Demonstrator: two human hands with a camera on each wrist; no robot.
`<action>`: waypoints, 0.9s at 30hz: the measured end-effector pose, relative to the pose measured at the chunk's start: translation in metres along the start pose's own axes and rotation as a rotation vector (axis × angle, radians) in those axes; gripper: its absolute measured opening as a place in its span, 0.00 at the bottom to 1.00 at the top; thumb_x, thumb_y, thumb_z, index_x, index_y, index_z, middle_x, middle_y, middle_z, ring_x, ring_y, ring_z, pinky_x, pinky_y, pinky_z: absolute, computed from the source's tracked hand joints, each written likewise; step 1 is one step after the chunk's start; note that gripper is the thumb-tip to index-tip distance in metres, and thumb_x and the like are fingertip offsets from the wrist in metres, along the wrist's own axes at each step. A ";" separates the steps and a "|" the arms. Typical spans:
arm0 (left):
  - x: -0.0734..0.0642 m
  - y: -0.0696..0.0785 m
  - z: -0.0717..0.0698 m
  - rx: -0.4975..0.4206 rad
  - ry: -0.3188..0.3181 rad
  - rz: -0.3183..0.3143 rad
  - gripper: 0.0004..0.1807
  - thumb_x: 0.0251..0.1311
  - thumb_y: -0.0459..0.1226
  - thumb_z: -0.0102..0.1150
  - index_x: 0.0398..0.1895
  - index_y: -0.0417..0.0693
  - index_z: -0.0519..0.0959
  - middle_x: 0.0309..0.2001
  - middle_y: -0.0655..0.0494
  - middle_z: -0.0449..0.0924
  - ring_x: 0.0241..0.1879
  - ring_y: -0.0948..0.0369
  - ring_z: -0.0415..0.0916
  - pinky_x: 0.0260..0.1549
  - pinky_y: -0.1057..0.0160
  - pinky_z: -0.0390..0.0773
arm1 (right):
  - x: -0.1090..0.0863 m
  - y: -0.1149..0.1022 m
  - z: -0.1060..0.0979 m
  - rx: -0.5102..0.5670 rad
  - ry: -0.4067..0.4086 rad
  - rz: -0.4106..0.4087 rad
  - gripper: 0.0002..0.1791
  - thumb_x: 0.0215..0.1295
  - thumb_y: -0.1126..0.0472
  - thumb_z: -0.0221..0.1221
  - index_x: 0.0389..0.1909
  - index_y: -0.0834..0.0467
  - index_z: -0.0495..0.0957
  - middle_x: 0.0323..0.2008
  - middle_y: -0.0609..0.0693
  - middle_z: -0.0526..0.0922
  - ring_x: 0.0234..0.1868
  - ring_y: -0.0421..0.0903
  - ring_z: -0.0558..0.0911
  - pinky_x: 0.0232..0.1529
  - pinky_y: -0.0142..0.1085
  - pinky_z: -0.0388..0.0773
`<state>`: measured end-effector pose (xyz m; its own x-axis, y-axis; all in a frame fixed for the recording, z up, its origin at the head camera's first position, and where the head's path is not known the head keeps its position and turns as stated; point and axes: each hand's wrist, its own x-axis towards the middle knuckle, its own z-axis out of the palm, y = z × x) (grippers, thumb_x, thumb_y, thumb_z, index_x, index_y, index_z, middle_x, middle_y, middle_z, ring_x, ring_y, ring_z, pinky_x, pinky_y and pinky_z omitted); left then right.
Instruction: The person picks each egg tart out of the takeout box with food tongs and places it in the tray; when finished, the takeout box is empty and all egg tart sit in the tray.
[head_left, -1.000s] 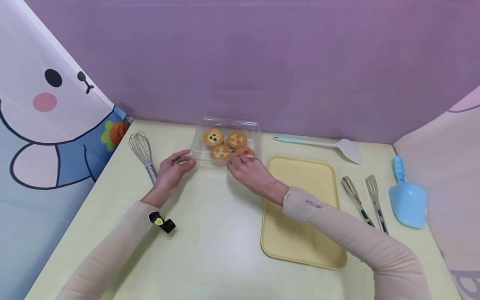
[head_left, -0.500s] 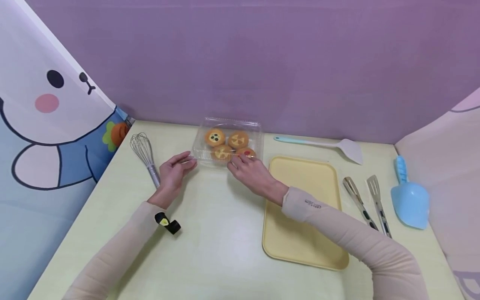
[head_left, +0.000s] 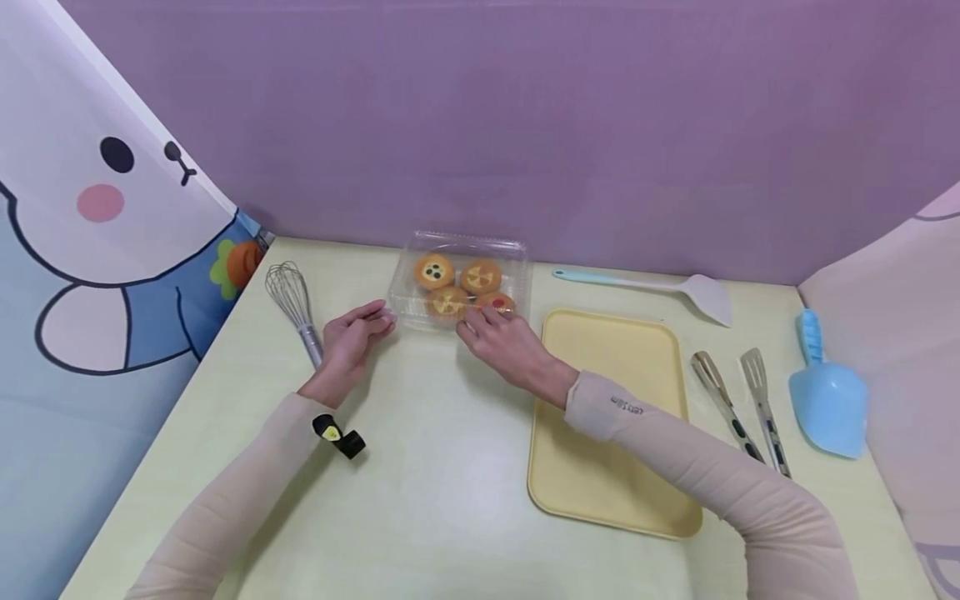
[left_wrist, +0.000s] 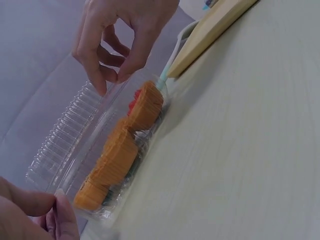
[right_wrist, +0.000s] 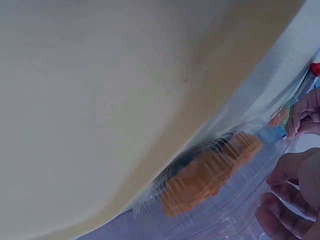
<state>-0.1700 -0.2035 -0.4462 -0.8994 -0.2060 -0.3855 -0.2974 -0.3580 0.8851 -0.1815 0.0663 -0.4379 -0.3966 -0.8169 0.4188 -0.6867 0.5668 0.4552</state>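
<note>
A clear plastic clamshell box (head_left: pixel 521 262) with ribbed walls sits at the back of the table, holding several round orange-brown pastries (head_left: pixel 481 277). Their tops are patterned, one with dark dots and one with red. My left hand (head_left: pixel 347 348) pinches the box's front left corner between thumb and fingertips, as the left wrist view shows beside the plastic edge (left_wrist: pixel 65 167). Farther right along the same front edge, my right hand (head_left: pixel 510 346) pinches the rim with thumb and forefinger, its other fingers (right_wrist: pixel 282 220) curled. The right hand partly covers the red-topped pastry in the head view.
A whisk (head_left: pixel 300 308) lies left of the box. Under my right forearm is a yellow tray (head_left: pixel 600 492). To its right lie tongs (head_left: pixel 723 404), a slotted metal utensil (head_left: pixel 763 408) and a blue scoop (head_left: pixel 828 404). A pale spatula (head_left: pixel 652 285) lies along the back edge by the purple wall.
The head view has shifted slightly, so everything appears a little farther right. Both hands keep the same hold on the front of the box.
</note>
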 end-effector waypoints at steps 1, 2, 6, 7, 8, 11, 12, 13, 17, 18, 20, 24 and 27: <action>0.000 0.000 0.000 -0.003 -0.003 -0.003 0.28 0.67 0.21 0.57 0.71 0.31 0.70 0.42 0.56 0.85 0.39 0.67 0.85 0.52 0.70 0.85 | 0.000 0.000 0.000 -0.001 0.004 -0.004 0.15 0.62 0.72 0.63 0.47 0.54 0.81 0.46 0.49 0.84 0.45 0.46 0.86 0.27 0.33 0.85; 0.000 0.000 0.000 -0.005 -0.002 -0.005 0.28 0.67 0.22 0.57 0.71 0.31 0.71 0.42 0.56 0.85 0.39 0.67 0.85 0.52 0.70 0.85 | 0.000 0.000 0.001 -0.001 0.009 -0.010 0.14 0.63 0.72 0.63 0.47 0.54 0.81 0.46 0.49 0.84 0.45 0.46 0.86 0.27 0.33 0.85; 0.001 -0.001 -0.001 -0.022 -0.009 -0.004 0.27 0.67 0.22 0.57 0.70 0.30 0.71 0.39 0.58 0.85 0.39 0.67 0.86 0.52 0.70 0.85 | -0.001 0.001 0.002 0.002 0.034 -0.027 0.13 0.64 0.71 0.62 0.46 0.54 0.82 0.45 0.48 0.85 0.45 0.46 0.86 0.26 0.33 0.84; 0.001 -0.002 -0.002 -0.025 -0.010 -0.003 0.27 0.67 0.22 0.57 0.70 0.30 0.71 0.38 0.58 0.85 0.38 0.67 0.86 0.52 0.70 0.85 | -0.001 0.002 0.002 0.002 0.040 -0.028 0.13 0.64 0.71 0.63 0.46 0.54 0.82 0.45 0.48 0.85 0.45 0.46 0.86 0.25 0.33 0.84; 0.001 -0.002 -0.002 -0.026 -0.009 0.000 0.26 0.67 0.22 0.58 0.69 0.31 0.72 0.38 0.58 0.86 0.38 0.67 0.86 0.52 0.69 0.86 | -0.001 0.002 0.002 0.001 0.047 -0.029 0.13 0.64 0.71 0.63 0.46 0.54 0.82 0.45 0.48 0.85 0.45 0.46 0.86 0.25 0.33 0.84; 0.001 -0.002 -0.001 -0.028 -0.010 0.005 0.26 0.66 0.22 0.59 0.68 0.32 0.73 0.38 0.58 0.86 0.39 0.67 0.87 0.52 0.68 0.86 | 0.000 0.003 0.002 0.002 0.062 -0.027 0.12 0.64 0.71 0.64 0.46 0.54 0.82 0.45 0.48 0.85 0.45 0.46 0.85 0.25 0.32 0.83; 0.001 -0.002 -0.001 -0.030 -0.006 0.004 0.26 0.65 0.22 0.60 0.67 0.32 0.74 0.38 0.58 0.86 0.39 0.66 0.87 0.53 0.68 0.86 | 0.000 0.003 0.002 0.001 0.064 -0.027 0.12 0.64 0.71 0.64 0.46 0.54 0.82 0.45 0.48 0.85 0.45 0.46 0.85 0.25 0.32 0.83; 0.001 -0.001 0.000 -0.027 -0.004 0.002 0.26 0.65 0.22 0.60 0.68 0.33 0.74 0.38 0.58 0.86 0.39 0.67 0.87 0.53 0.68 0.86 | 0.000 0.003 0.002 0.002 0.066 -0.027 0.12 0.64 0.71 0.63 0.45 0.54 0.81 0.45 0.48 0.85 0.44 0.45 0.85 0.25 0.32 0.83; 0.000 0.001 0.002 -0.001 0.011 -0.012 0.29 0.65 0.23 0.62 0.70 0.33 0.73 0.39 0.59 0.85 0.39 0.68 0.86 0.53 0.69 0.85 | -0.001 0.003 0.002 -0.004 0.068 -0.030 0.11 0.64 0.70 0.63 0.45 0.54 0.81 0.45 0.48 0.85 0.44 0.45 0.85 0.26 0.32 0.83; 0.000 0.001 0.002 0.005 0.017 -0.019 0.29 0.65 0.23 0.62 0.70 0.34 0.73 0.39 0.59 0.85 0.38 0.68 0.85 0.52 0.69 0.85 | -0.001 0.003 0.002 -0.007 0.068 -0.033 0.11 0.64 0.70 0.63 0.45 0.54 0.81 0.45 0.48 0.85 0.44 0.45 0.85 0.27 0.32 0.84; -0.001 0.002 0.002 0.016 0.020 -0.034 0.30 0.65 0.23 0.62 0.71 0.34 0.72 0.40 0.60 0.85 0.38 0.69 0.85 0.52 0.70 0.85 | -0.001 0.003 0.002 -0.013 0.067 -0.039 0.11 0.65 0.70 0.64 0.45 0.54 0.81 0.45 0.48 0.85 0.44 0.45 0.86 0.28 0.32 0.84; -0.003 0.004 0.000 0.026 0.006 -0.061 0.31 0.65 0.23 0.61 0.73 0.35 0.71 0.41 0.61 0.85 0.38 0.69 0.85 0.52 0.72 0.84 | -0.001 0.004 0.002 -0.020 0.071 -0.052 0.12 0.64 0.70 0.64 0.45 0.53 0.82 0.45 0.47 0.85 0.45 0.45 0.86 0.30 0.31 0.84; -0.004 0.004 0.000 0.036 0.008 -0.064 0.30 0.64 0.23 0.63 0.71 0.36 0.73 0.40 0.61 0.85 0.37 0.69 0.85 0.50 0.72 0.83 | -0.001 0.005 0.002 -0.026 0.073 -0.058 0.12 0.65 0.70 0.63 0.46 0.53 0.81 0.45 0.46 0.85 0.45 0.45 0.86 0.30 0.31 0.84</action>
<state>-0.1676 -0.2045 -0.4407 -0.8757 -0.1909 -0.4436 -0.3657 -0.3377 0.8673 -0.1855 0.0696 -0.4380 -0.3110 -0.8388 0.4468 -0.6907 0.5224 0.5000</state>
